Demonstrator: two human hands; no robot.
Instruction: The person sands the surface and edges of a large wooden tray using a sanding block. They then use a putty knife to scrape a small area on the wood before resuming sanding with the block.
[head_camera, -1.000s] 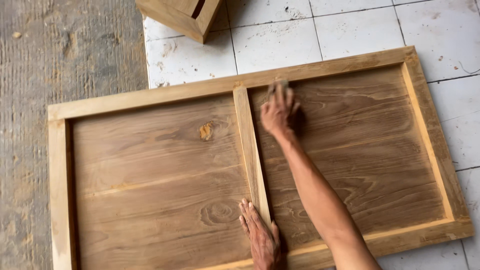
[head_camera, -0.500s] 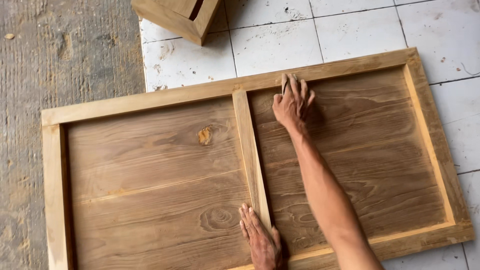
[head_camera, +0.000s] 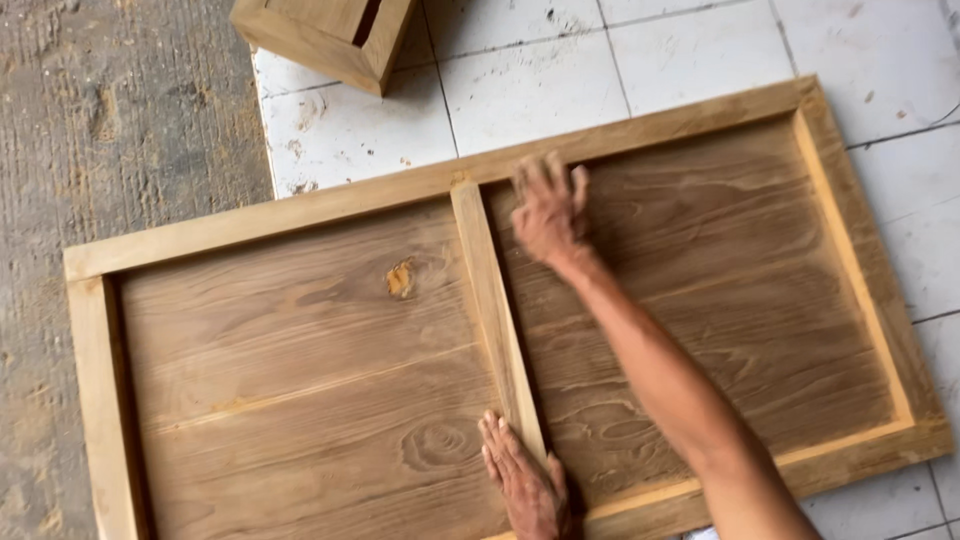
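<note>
A large wooden panel door (head_camera: 300, 340) lies flat on the floor, with a raised frame and a centre rail (head_camera: 488, 300). My right hand (head_camera: 548, 208) is stretched out and pressed flat on the far end of the right panel, just right of the rail. It is blurred with motion. The small dark piece of sandpaper seen under its fingers earlier is hidden beneath it now. My left hand (head_camera: 525, 482) rests palm down on the near end of the left panel, fingers against the rail, holding nothing.
A small wooden box (head_camera: 320, 35) stands on the white floor tiles (head_camera: 530, 85) beyond the door's far edge. Rough grey concrete (head_camera: 110, 130) lies to the left. A yellow filled knot (head_camera: 400, 278) marks the left panel.
My right hand has rubbed back and forth along the far end of the right panel, now shifted left toward the rail. My left hand has stayed put. The view has drifted slightly.
</note>
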